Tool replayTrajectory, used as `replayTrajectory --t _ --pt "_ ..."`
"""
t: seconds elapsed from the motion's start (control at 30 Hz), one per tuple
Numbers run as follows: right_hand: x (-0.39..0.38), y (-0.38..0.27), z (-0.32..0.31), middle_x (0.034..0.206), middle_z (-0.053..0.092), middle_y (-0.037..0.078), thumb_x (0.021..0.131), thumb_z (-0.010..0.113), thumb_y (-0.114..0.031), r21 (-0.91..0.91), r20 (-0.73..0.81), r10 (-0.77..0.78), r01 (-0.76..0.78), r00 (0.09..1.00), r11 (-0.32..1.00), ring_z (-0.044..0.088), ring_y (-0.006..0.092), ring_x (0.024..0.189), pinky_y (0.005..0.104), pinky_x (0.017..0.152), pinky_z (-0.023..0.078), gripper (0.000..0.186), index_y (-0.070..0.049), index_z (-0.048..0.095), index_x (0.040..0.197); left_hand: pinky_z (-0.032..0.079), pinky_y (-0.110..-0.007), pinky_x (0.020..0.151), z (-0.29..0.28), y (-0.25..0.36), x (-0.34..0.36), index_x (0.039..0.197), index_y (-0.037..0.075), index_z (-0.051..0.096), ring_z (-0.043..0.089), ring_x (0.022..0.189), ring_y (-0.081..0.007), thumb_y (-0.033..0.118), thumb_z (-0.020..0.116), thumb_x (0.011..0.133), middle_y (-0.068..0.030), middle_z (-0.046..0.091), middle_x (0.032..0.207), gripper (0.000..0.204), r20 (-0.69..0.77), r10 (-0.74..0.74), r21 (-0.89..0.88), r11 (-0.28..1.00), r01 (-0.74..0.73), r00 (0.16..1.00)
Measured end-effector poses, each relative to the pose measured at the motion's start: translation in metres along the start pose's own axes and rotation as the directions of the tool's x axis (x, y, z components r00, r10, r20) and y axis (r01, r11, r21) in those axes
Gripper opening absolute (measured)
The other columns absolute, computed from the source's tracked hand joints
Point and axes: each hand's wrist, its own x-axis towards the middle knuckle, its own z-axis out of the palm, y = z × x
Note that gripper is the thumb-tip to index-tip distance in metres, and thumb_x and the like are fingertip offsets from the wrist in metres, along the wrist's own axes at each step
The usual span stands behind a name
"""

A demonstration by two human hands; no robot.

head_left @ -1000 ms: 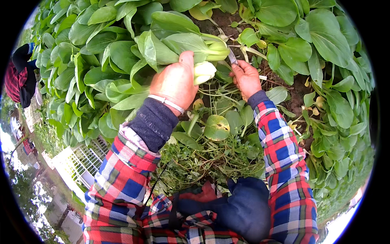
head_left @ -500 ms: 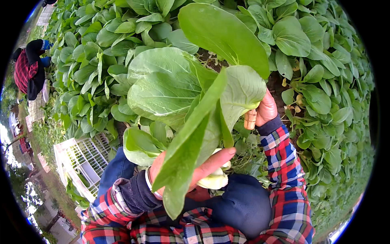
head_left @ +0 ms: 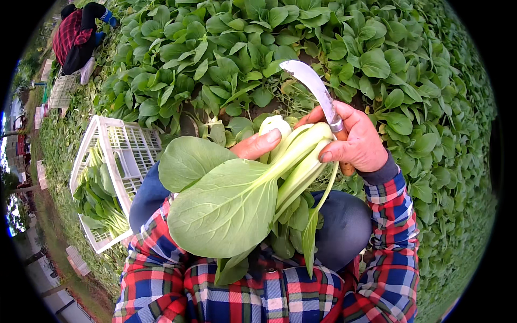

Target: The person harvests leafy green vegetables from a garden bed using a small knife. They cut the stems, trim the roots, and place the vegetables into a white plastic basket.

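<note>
A bok choy (head_left: 229, 210) with broad green leaves and pale stalks lies tilted across my lap, base up and away from me, leaves toward me. My left hand (head_left: 257, 146) is closed around it; only the thumb and part of the hand show, the rest is behind the leaves. My right hand (head_left: 360, 135) grips a harvest knife (head_left: 311, 82) with a curved blade and wooden handle, blade pointing up and away. That hand's thumb and fingertips also touch the pale stalks. One thin leaf stalk (head_left: 311, 231) hangs from under the right thumb. Another pale base (head_left: 274, 125) shows beside the left thumb.
Dense rows of leafy greens (head_left: 425, 129) spread ahead and to the right. A white plastic crate (head_left: 126, 161) holding cut greens (head_left: 99, 194) stands at my left. Farther left, a person (head_left: 75, 37) in a red checked top bends over the plants.
The bok choy has been turned over: its leaves stood upward before and now hang toward me, base up. The knife's blade has come into sight. My view has shifted, showing more of the crate.
</note>
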Motion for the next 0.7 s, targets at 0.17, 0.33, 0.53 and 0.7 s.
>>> replayTrajectory --t 0.17,0.33,0.53,0.7 --pt "-0.019 0.003 0.062 0.09 0.054 0.004 0.062 0.071 0.0 -0.15 -0.042 -0.081 0.073 0.996 0.986 0.052 0.0104 0.082 0.0237 0.072 0.044 0.044 0.001 0.047 0.098 0.035 -0.03 0.088 0.002 -0.006 -0.047 0.122 0.003 0.027 0.045 0.103 -0.0166 0.019 0.073 0.059 -0.0106 0.043 0.115 0.08 0.057 0.087 -0.089 0.993 -0.082 0.995" --pt "-0.028 0.011 0.109 0.083 0.054 0.002 0.062 0.072 -0.003 -0.281 -0.062 -0.017 -0.001 0.998 0.96 0.051 0.0074 0.075 0.0215 0.067 0.044 0.041 0.001 0.047 0.095 0.029 -0.032 0.093 -0.003 -0.008 -0.096 0.125 0.003 0.02 0.039 0.108 -0.019 0.02 0.074 0.058 -0.0106 0.039 0.116 0.088 0.125 0.211 -0.028 0.977 -0.21 0.969" --pt "-0.022 0.018 0.166 0.082 0.054 0.002 0.062 0.072 -0.001 -0.325 -0.039 -0.051 0.036 0.998 0.945 0.051 0.0071 0.075 0.0213 0.067 0.044 0.04 0.001 0.048 0.094 0.024 -0.035 0.098 -0.026 -0.03 -0.145 0.131 0.009 0.006 0.03 0.119 -0.0211 0.016 0.072 0.058 -0.0101 0.029 0.128 0.098 0.056 0.406 0.0 0.914 -0.407 0.912" --pt "-0.013 -0.002 0.191 0.083 0.056 0.003 0.06 0.072 0.002 -0.402 0.126 0.081 -0.024 0.989 0.915 0.053 0.0081 0.076 0.0221 0.067 0.045 0.036 0.001 0.052 0.091 0.026 -0.035 0.097 -0.04 -0.024 -0.175 0.131 0.01 0.006 0.033 0.116 -0.02 0.011 0.073 0.056 -0.0088 0.031 0.126 0.101 0.122 0.408 0.065 0.907 -0.417 0.905"
